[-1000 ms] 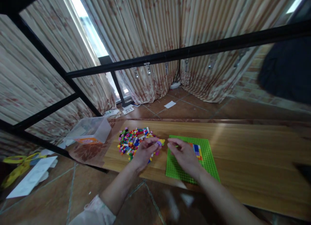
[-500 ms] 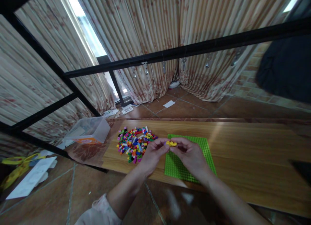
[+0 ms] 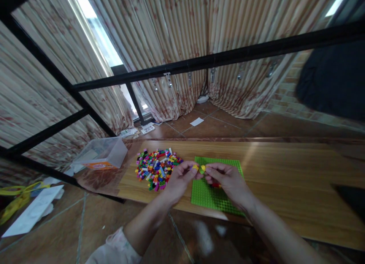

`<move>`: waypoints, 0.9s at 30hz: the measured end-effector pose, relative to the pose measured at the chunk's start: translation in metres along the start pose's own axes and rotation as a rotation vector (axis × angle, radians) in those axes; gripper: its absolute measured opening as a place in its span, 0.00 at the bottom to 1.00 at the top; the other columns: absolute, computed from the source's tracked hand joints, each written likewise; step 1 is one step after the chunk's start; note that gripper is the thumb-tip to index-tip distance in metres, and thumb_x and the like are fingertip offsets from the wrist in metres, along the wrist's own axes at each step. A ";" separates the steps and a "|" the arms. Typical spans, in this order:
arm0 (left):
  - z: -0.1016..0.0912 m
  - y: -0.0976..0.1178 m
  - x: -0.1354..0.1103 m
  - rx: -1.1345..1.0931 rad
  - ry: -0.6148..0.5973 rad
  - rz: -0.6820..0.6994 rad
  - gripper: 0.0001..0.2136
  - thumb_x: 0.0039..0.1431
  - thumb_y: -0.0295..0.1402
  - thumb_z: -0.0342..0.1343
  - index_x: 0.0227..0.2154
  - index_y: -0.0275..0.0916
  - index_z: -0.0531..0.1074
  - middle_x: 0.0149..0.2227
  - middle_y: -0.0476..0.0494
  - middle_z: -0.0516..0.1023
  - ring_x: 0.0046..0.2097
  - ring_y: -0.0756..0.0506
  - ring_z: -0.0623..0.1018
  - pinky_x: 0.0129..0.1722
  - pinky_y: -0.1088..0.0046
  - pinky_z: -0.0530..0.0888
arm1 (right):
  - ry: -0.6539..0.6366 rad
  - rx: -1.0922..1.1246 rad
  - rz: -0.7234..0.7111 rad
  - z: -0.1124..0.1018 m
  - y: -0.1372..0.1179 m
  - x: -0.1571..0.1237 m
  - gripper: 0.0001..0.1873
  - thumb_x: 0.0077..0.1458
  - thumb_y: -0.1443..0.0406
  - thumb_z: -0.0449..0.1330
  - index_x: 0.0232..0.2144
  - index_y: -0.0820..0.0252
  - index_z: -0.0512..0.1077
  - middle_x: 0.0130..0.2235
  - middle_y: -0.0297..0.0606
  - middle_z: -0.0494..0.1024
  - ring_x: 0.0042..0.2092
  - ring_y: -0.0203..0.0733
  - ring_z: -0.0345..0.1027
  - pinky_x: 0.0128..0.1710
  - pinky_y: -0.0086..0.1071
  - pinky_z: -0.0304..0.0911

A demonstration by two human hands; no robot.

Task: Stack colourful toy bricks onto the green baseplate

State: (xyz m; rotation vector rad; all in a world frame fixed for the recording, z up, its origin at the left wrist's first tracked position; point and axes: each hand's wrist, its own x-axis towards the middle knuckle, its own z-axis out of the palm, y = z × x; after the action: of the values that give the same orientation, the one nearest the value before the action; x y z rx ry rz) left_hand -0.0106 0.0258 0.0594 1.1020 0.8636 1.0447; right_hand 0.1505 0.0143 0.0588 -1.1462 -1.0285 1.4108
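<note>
My left hand (image 3: pixel 182 179) pinches a small yellow toy brick (image 3: pixel 195 167) between thumb and fingers. Close beside it, my right hand (image 3: pixel 225 179) grips another yellow brick (image 3: pixel 203 168) at its fingertips; a narrow gap shows between the two pieces. Both hands hover over the green studded baseplate (image 3: pixel 203 195) on the wooden board. Under my right hand, a bit of a red brick (image 3: pixel 216 185) shows, mostly hidden by the fingers.
A pile of mixed coloured bricks (image 3: pixel 156 167) lies left of the baseplate on the wooden board (image 3: pixel 285 180). Farther left stands a clear plastic box (image 3: pixel 111 154) with an orange label. A black metal rail (image 3: pixel 188 64) crosses in front of the curtains.
The yellow pieces, together half a second ago, are now apart, one in each hand. My right hand has shifted slightly, and a red brick shows beneath it. The view has moved a little.
</note>
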 end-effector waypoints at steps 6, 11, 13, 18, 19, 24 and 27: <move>0.006 0.000 -0.005 -0.214 0.031 -0.192 0.16 0.45 0.36 0.66 0.38 0.37 0.73 0.33 0.48 0.75 0.33 0.50 0.76 0.32 0.75 0.72 | 0.065 -0.071 -0.032 -0.001 0.008 0.003 0.20 0.40 0.51 0.67 0.29 0.62 0.78 0.24 0.35 0.76 0.24 0.33 0.65 0.26 0.29 0.63; 0.012 -0.004 -0.003 0.008 0.073 -0.132 0.14 0.46 0.39 0.65 0.33 0.35 0.73 0.21 0.53 0.70 0.22 0.56 0.67 0.20 0.82 0.60 | -0.008 -0.158 -0.027 0.000 0.012 0.002 0.18 0.42 0.52 0.66 0.29 0.61 0.79 0.24 0.35 0.76 0.25 0.33 0.64 0.26 0.29 0.60; 0.012 -0.006 -0.001 0.060 0.083 -0.085 0.14 0.48 0.40 0.63 0.31 0.35 0.72 0.18 0.55 0.67 0.19 0.56 0.62 0.18 0.81 0.57 | -0.004 -0.135 0.000 0.001 0.011 0.000 0.18 0.40 0.52 0.67 0.28 0.61 0.79 0.22 0.34 0.75 0.24 0.33 0.63 0.26 0.29 0.60; 0.010 -0.007 0.000 0.061 0.066 -0.088 0.14 0.48 0.41 0.62 0.30 0.36 0.71 0.17 0.56 0.65 0.19 0.56 0.61 0.19 0.80 0.56 | -0.009 0.022 0.100 0.005 0.007 -0.003 0.19 0.34 0.54 0.70 0.27 0.63 0.78 0.20 0.32 0.73 0.23 0.31 0.61 0.25 0.28 0.60; 0.009 -0.006 -0.001 0.060 0.069 -0.097 0.14 0.47 0.42 0.62 0.29 0.36 0.71 0.17 0.56 0.65 0.19 0.56 0.61 0.20 0.80 0.56 | -0.011 0.042 0.122 0.006 0.006 -0.004 0.19 0.33 0.54 0.70 0.26 0.63 0.78 0.20 0.32 0.73 0.23 0.31 0.62 0.25 0.28 0.60; 0.009 -0.009 -0.002 0.061 0.080 -0.112 0.15 0.47 0.43 0.62 0.29 0.36 0.70 0.17 0.56 0.65 0.19 0.56 0.61 0.21 0.79 0.57 | 0.056 0.124 0.174 0.005 0.004 -0.001 0.20 0.32 0.54 0.71 0.26 0.63 0.78 0.23 0.34 0.75 0.24 0.32 0.64 0.26 0.28 0.63; 0.004 -0.015 -0.001 0.095 0.117 -0.096 0.13 0.48 0.43 0.60 0.29 0.37 0.70 0.17 0.56 0.65 0.20 0.55 0.62 0.21 0.79 0.58 | 0.130 -0.003 0.110 -0.015 0.002 0.006 0.20 0.35 0.53 0.69 0.27 0.63 0.78 0.25 0.36 0.77 0.25 0.33 0.65 0.27 0.30 0.64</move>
State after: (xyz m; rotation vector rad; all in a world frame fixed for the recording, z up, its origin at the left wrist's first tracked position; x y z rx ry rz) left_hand -0.0039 0.0216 0.0457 1.0753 1.0589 1.0048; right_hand 0.1646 0.0206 0.0533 -1.2956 -0.8878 1.4012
